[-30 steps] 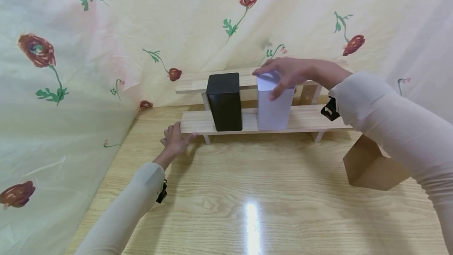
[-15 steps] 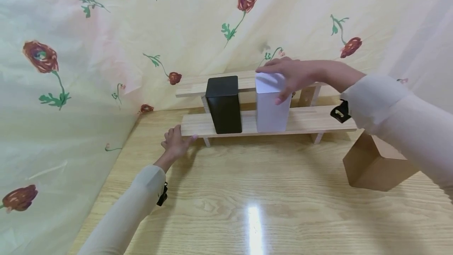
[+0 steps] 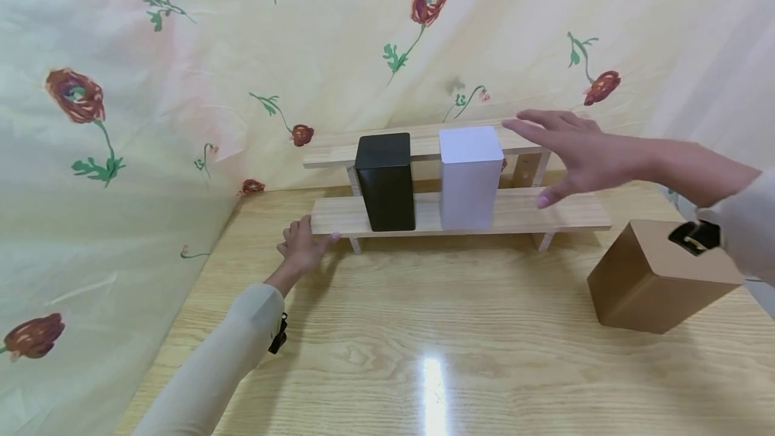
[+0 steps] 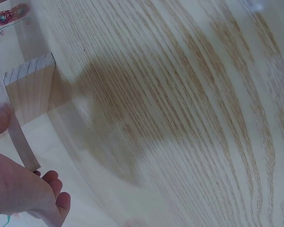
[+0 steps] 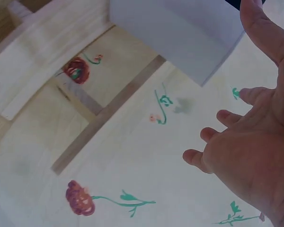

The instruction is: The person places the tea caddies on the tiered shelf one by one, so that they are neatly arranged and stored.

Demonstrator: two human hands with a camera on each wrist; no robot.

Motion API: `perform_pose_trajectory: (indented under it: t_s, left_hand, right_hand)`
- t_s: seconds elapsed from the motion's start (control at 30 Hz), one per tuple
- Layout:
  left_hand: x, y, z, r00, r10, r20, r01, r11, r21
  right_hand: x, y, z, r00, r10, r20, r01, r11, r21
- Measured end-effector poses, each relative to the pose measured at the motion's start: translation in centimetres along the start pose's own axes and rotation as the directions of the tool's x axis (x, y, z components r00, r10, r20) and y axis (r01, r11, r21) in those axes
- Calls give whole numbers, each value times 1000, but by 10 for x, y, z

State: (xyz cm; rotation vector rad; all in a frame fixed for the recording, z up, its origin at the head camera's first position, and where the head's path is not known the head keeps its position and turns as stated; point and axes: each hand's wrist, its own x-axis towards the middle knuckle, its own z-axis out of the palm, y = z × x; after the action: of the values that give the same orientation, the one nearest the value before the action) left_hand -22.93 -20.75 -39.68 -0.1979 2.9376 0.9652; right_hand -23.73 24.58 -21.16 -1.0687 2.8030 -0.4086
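Observation:
A white box (image 3: 469, 180) stands upright on the lower board of a two-tier wooden shelf (image 3: 533, 210). To its left, on the same board, is an upright black box (image 3: 386, 184). My left hand (image 3: 300, 246) grips the left end of the lower board, its thumb along the front edge; in the left wrist view the fingers (image 4: 57, 189) bend round the board's end. My right hand (image 3: 575, 150) hovers right of the white box, apart from it, fingers spread and holding nothing. The right wrist view shows the right hand (image 5: 255, 142) near the white box (image 5: 180, 38).
A brown box (image 3: 656, 281) stands on the wood-grain tabletop (image 3: 363, 342) at the right, below my right forearm. Flower-patterned cloth (image 3: 351, 39) covers the wall behind the shelf and the left side.
My right hand has let go of the top of the white box and moved right, its fingers spreading. The white box stays on the shelf. The left hand keeps its hold.

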Motion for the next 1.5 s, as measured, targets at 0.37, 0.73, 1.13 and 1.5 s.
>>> perform_pose_trajectory:
  t_s: [0.37, 0.73, 1.13, 1.5]
  left_hand:
    - [1, -1, 2, 1000, -4, -3, 4, 1000, -3]
    - [2, 1, 1, 1000, -6, -16, 6, 1000, 7]
    - [1, 0, 2, 1000, -13, -3, 13, 1000, 18]
    - [2, 0, 2, 1000, -12, -13, 13, 1000, 24]
  right_hand:
    - [-37, 19, 15, 998, 29, -61, -28, 999, 19]
    - [-65, 33, 26, 994, 65, -84, -65, 998, 1]
    - [-106, 64, 44, 994, 51, -93, -51, 999, -2]
    - [-136, 98, 61, 997, 1, -83, -5, 999, -50]
